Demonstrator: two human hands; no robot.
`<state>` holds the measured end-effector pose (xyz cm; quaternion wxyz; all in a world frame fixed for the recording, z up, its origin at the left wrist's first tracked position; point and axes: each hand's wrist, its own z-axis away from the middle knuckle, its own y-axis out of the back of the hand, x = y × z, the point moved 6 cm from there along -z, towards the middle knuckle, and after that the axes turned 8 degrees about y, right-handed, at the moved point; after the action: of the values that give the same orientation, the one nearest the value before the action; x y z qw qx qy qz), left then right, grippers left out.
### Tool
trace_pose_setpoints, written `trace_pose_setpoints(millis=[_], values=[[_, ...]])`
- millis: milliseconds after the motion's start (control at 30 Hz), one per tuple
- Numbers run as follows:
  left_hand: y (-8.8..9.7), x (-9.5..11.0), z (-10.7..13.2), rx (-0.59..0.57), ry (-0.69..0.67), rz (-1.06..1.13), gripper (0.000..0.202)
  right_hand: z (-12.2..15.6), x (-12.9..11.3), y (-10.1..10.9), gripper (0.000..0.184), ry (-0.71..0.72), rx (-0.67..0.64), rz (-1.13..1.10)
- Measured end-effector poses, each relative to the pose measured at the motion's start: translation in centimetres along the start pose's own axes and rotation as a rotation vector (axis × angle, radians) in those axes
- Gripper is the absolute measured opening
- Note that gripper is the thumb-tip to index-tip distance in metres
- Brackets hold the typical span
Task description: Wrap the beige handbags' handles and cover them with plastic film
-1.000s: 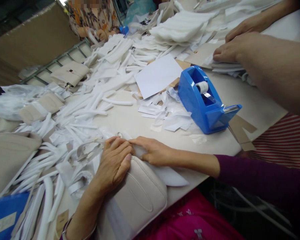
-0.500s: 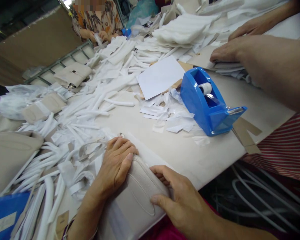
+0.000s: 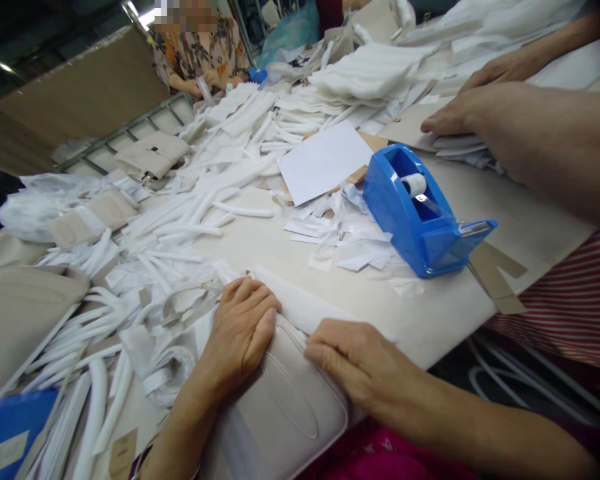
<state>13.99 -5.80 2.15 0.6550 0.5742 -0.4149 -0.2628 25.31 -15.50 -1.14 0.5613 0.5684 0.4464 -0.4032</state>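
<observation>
A pale beige leather bag (image 3: 293, 400) with a stitched edge and a raised oval loop lies tilted at the table's near edge, against my lap. My left hand (image 3: 243, 330) is closed over its upper left corner, thumb on the face and fingers curled over the far side. At the upper right edge, my right hand (image 3: 353, 357) is closed in a pinch, its fingertips partly hidden. A white foam sheet (image 3: 300, 300) lies just beyond the bag. Beside my left wrist is a crumpled bundle of straps and white wrapping (image 3: 165, 360).
A blue tape dispenser (image 3: 415, 213) stands to the right, near paper scraps (image 3: 365, 250) and a white sheet (image 3: 325, 163). White foam tubes (image 3: 97, 400) cover the left. Another person's forearm (image 3: 545, 140) reaches in from the right. A further person (image 3: 200, 53) works at the far end.
My right hand has shifted from a spread grip across the bag's face to a closed pinch at its upper edge. My left hand keeps its hold. The view has shifted slightly.
</observation>
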Motion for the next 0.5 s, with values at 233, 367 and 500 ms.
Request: trace_pose_setpoints(millis=[233, 367, 500], values=[[0.3, 0.0, 0.2, 0.012, -0.023, -0.007, 0.026, -7.3, 2.5, 1.1, 0.039, 0.030, 0.006, 0.311], [0.3, -0.1, 0.2, 0.017, -0.022, 0.004, 0.026, -7.5, 2.9, -0.3, 0.024, 0.014, -0.015, 0.144], [0.3, -0.1, 0.2, 0.024, -0.014, 0.012, 0.027, -6.5, 3.5, -0.4, 0.017, -0.096, -0.012, 0.008]])
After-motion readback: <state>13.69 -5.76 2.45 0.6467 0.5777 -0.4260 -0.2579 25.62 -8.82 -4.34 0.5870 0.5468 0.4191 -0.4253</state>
